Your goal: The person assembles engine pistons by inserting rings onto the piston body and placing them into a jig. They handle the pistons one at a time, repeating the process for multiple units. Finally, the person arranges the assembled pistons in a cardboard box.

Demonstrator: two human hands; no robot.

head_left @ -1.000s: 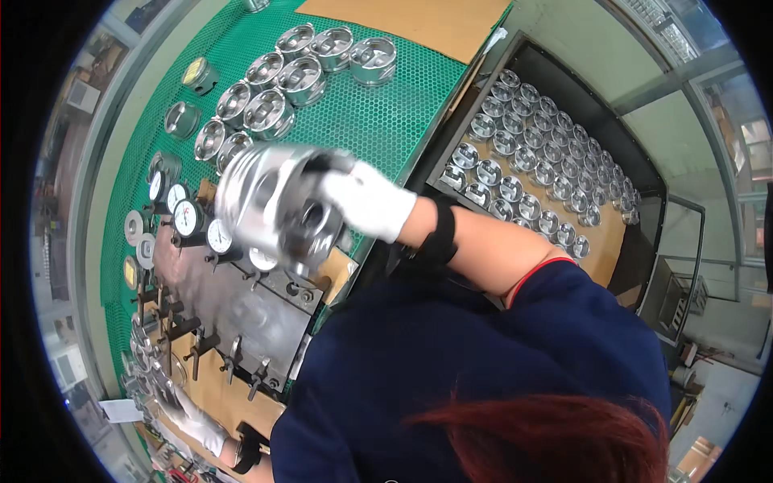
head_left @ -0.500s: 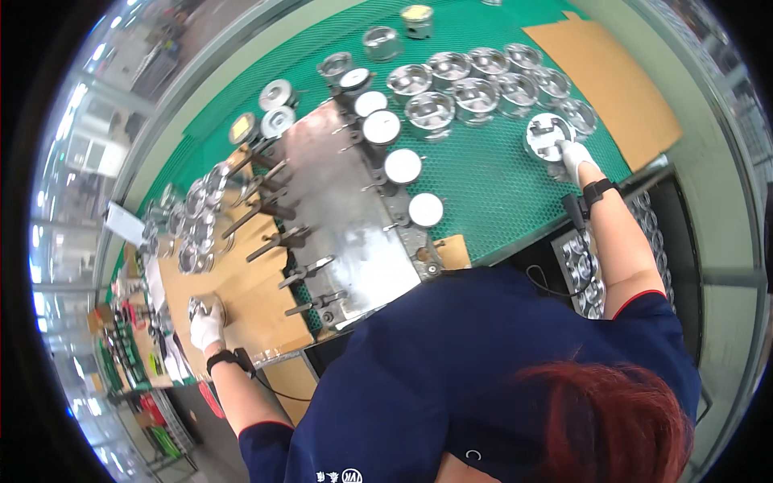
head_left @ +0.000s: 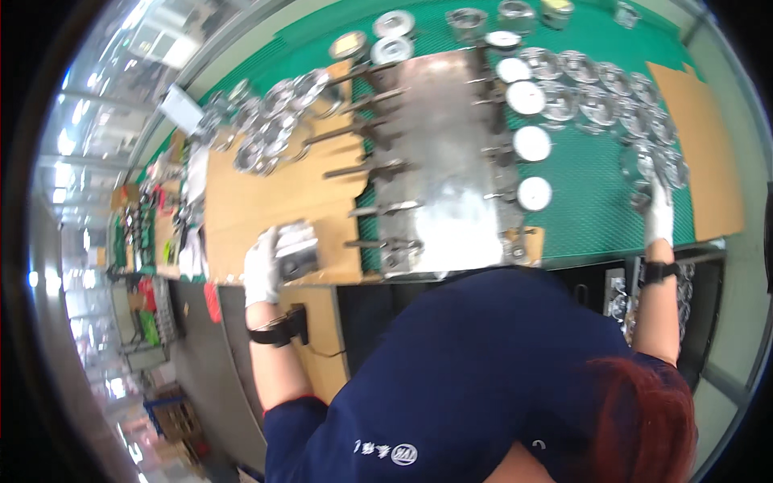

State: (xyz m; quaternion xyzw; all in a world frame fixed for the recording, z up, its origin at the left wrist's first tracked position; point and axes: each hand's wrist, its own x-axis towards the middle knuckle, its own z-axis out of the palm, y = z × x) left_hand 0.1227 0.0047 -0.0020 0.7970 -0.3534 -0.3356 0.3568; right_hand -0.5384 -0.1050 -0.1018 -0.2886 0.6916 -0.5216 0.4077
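My left hand (head_left: 262, 267), in a white glove, grips a silver engine piston (head_left: 298, 251) over the cardboard at the left. That piston is tilted, with its side towards me. Far to the right, my gloved right hand (head_left: 660, 201) is closed around the edge of another piston (head_left: 638, 164), beside a cluster of similar pistons (head_left: 597, 106) on the green mat. Blur hides the exact hold of its fingertips.
Between my hands lies a long metal plate fixture (head_left: 447, 153) with dark rods (head_left: 366, 171) along its left side and white discs (head_left: 531, 143) along its right. More pistons (head_left: 278, 129) stand on the left cardboard (head_left: 233, 197). Another cardboard sheet (head_left: 696, 153) lies at the far right.
The view has swung, shifting the bench rightward in the picture. My left hand has turned its piston onto its side. The piston at my right hand has tilted; its pale underside no longer faces up.
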